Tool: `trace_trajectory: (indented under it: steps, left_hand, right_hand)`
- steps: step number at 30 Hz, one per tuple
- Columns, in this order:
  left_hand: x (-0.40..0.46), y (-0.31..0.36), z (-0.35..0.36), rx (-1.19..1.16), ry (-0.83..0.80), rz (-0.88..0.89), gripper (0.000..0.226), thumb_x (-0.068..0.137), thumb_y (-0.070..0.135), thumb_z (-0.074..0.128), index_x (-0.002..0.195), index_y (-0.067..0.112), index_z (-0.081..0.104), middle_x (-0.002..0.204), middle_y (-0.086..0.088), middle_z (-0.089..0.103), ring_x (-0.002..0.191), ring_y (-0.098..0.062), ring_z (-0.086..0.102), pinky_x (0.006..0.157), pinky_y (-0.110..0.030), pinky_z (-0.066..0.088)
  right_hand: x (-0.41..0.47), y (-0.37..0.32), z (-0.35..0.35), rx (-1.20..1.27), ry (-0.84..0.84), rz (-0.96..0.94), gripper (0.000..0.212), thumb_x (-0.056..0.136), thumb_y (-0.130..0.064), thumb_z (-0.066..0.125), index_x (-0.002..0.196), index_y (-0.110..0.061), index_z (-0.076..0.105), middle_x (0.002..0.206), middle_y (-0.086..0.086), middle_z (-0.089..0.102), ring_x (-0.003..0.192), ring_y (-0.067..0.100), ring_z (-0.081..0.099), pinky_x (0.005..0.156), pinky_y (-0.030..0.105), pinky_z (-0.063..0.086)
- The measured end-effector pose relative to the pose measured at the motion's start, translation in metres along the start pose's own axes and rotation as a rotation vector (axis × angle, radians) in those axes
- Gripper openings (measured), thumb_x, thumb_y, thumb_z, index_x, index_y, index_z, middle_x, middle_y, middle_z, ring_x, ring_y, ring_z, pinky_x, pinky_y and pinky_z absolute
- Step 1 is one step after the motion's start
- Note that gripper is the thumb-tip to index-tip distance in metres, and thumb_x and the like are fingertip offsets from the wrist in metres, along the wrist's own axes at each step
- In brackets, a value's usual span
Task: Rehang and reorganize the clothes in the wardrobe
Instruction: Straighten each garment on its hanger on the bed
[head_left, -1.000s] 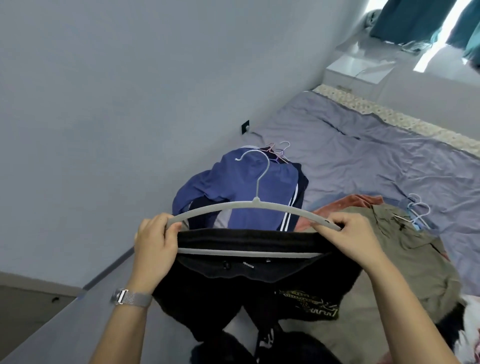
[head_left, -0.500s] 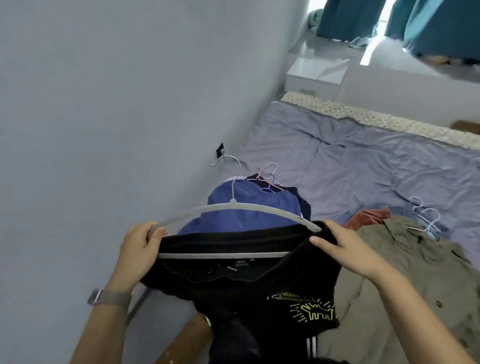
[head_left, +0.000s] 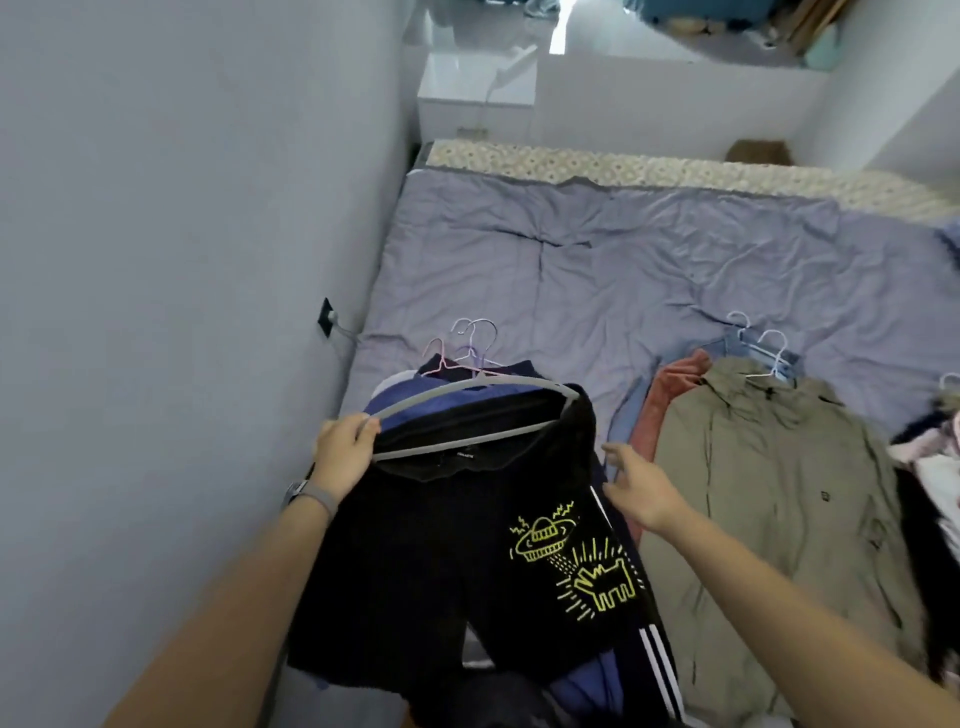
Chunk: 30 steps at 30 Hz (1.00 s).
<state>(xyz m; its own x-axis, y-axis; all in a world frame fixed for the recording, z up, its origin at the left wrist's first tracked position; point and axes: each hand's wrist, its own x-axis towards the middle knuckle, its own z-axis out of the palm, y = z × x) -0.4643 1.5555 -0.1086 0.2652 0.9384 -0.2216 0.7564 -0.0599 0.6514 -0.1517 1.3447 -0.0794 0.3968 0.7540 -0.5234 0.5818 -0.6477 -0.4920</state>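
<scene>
Black shorts (head_left: 457, 551) with a yellow UFO-and-dog print hang over the lower bar of a grey hanger (head_left: 470, 410), held up above the left side of the bed (head_left: 597, 270), close to the wall (head_left: 171, 260). The left hand (head_left: 345, 457) grips the hanger's left end, fingers curled round it, a grey watch band on that wrist. The right hand (head_left: 636, 488) hovers just right of the shorts with its fingers spread and relaxed, holding nothing; whether a fingertip brushes the fabric cannot be told. Under the shorts lies a blue garment pile (head_left: 410, 397) with thin wire hangers (head_left: 470, 348) sticking out at its far end, and a navy piece with white stripes (head_left: 657, 665) shows below. To the right, an olive jacket (head_left: 769, 519) lies flat on its own hanger, with a reddish garment (head_left: 660, 400) beside it.
</scene>
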Motion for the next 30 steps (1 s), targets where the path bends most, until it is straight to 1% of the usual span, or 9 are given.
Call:
trace_trajectory:
  steps: [4, 10, 13, 16, 19, 23, 25, 27, 30]
  left_hand:
    - [0.068, -0.039, 0.037, 0.099, -0.132, 0.0, 0.038, 0.086, 0.037, 0.041, 0.084, 0.013, 0.07, 0.09, -0.014, 0.07, 0.096, -0.038, 0.059, 0.09, -0.043, 0.044]
    - [0.125, -0.055, 0.077, 0.265, -0.186, -0.076, 0.023, 0.093, 0.005, 0.051, 0.108, 0.001, 0.066, 0.117, -0.027, 0.057, 0.11, -0.044, 0.051, 0.098, -0.043, 0.034]
    - [0.128, -0.049, 0.097, 0.328, -0.178, -0.165, 0.055, 0.088, 0.026, 0.063, 0.135, 0.006, 0.043, 0.138, -0.024, 0.04, 0.129, -0.042, 0.036, 0.109, -0.051, 0.025]
    - [0.098, -0.021, 0.124, 0.258, -0.249, -0.169, 0.073, 0.087, 0.031, 0.064, 0.146, 0.009, 0.026, 0.152, -0.016, 0.024, 0.14, -0.035, 0.018, 0.112, -0.056, 0.013]
    - [0.055, 0.018, 0.161, 0.183, -0.387, -0.043, 0.07, 0.09, 0.029, 0.06, 0.147, 0.012, 0.024, 0.153, -0.013, 0.021, 0.142, -0.029, 0.018, 0.114, -0.052, 0.014]
    - [-0.01, 0.087, 0.215, -0.01, -0.596, 0.054, 0.064, 0.091, 0.023, 0.057, 0.146, 0.016, 0.024, 0.148, -0.008, 0.026, 0.138, -0.023, 0.023, 0.117, -0.039, 0.017]
    - [-0.04, 0.124, 0.245, -0.09, -0.703, 0.079, 0.062, 0.092, 0.022, 0.056, 0.145, 0.02, 0.024, 0.146, -0.003, 0.026, 0.137, -0.019, 0.023, 0.116, -0.035, 0.019]
    - [-0.066, 0.158, 0.278, -0.098, -0.746, 0.116, 0.06, 0.092, 0.022, 0.057, 0.144, 0.02, 0.027, 0.144, -0.001, 0.027, 0.137, -0.016, 0.023, 0.116, -0.035, 0.02]
    - [-0.091, 0.209, 0.328, -0.082, -0.723, 0.163, 0.06, 0.085, 0.028, 0.061, 0.138, 0.017, 0.036, 0.133, 0.006, 0.036, 0.13, -0.009, 0.032, 0.112, -0.026, 0.023]
  right_hand:
    - [-0.009, 0.032, 0.012, 0.099, -0.076, 0.133, 0.043, 0.09, -0.006, 0.056, 0.131, -0.012, 0.046, 0.117, 0.007, 0.062, 0.108, 0.017, 0.058, 0.089, 0.019, 0.039]
    - [-0.016, 0.084, 0.034, 0.186, -0.136, 0.285, 0.021, 0.093, -0.013, 0.055, 0.108, -0.027, 0.052, 0.099, -0.007, 0.065, 0.094, 0.006, 0.063, 0.079, 0.011, 0.046]
    - [-0.011, 0.105, 0.046, 0.212, -0.149, 0.341, 0.02, 0.093, -0.011, 0.053, 0.106, -0.026, 0.055, 0.099, -0.002, 0.068, 0.096, 0.012, 0.065, 0.081, 0.015, 0.048]
    - [-0.009, 0.118, 0.052, 0.216, -0.115, 0.401, 0.02, 0.095, -0.013, 0.049, 0.112, -0.02, 0.057, 0.103, -0.001, 0.066, 0.098, 0.011, 0.062, 0.074, 0.006, 0.042]
    - [-0.008, 0.124, 0.046, 0.252, -0.086, 0.414, 0.017, 0.095, -0.012, 0.048, 0.109, -0.02, 0.056, 0.101, 0.0, 0.064, 0.094, 0.012, 0.06, 0.069, 0.005, 0.042]
    - [-0.003, 0.154, 0.024, 0.286, -0.06, 0.432, 0.025, 0.093, -0.009, 0.048, 0.116, -0.01, 0.06, 0.113, 0.007, 0.066, 0.104, 0.018, 0.062, 0.087, 0.021, 0.046]
    - [-0.004, 0.181, 0.008, 0.294, -0.037, 0.432, 0.026, 0.092, -0.006, 0.047, 0.114, -0.009, 0.06, 0.115, 0.009, 0.066, 0.103, 0.019, 0.062, 0.081, 0.018, 0.045]
    - [-0.005, 0.215, -0.013, 0.276, -0.021, 0.43, 0.026, 0.092, -0.006, 0.048, 0.114, -0.007, 0.061, 0.113, 0.009, 0.066, 0.102, 0.02, 0.062, 0.078, 0.013, 0.04]
    - [-0.004, 0.282, -0.044, 0.241, -0.034, 0.409, 0.03, 0.09, -0.005, 0.049, 0.118, -0.006, 0.06, 0.115, 0.01, 0.066, 0.107, 0.023, 0.062, 0.087, 0.018, 0.039]
